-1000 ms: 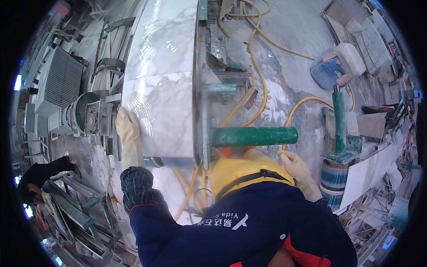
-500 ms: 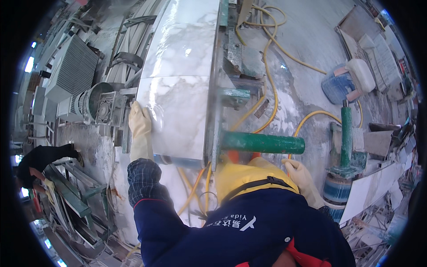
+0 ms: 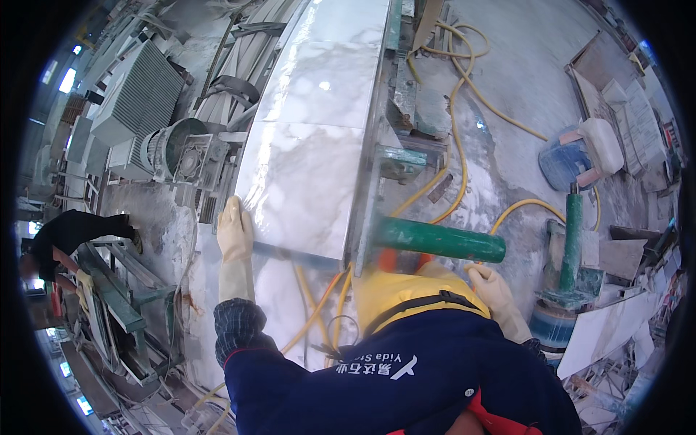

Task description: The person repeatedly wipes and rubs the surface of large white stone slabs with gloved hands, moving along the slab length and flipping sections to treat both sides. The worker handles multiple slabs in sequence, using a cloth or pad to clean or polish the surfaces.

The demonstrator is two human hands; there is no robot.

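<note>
A white, grey-veined slab [image 3: 304,192] lay flat at the near end of a long bench, its far edge meeting a second slab [image 3: 326,80] along a thin straight seam; they were probably set end to end so as to run in one line. A metal rail [image 3: 361,217] bordered the right side.

The left grip [image 3: 235,230], in a pale rubber glove, was released, its straight fingers together along the slab's near left corner, clasping nothing. It seemed laid there to steady or feel the edge, the glove perhaps worn against wet.

The right grip [image 3: 491,288] hung low beside the yellow apron [image 3: 409,290], well apart from the slab; its fingers looked bent, but whether they held anything I could not tell. Just beyond them a green cylinder [image 3: 442,239] stuck out rightward. A yellow hose [image 3: 462,156] lay loose on the floor, presumably slack for reach.
</note>
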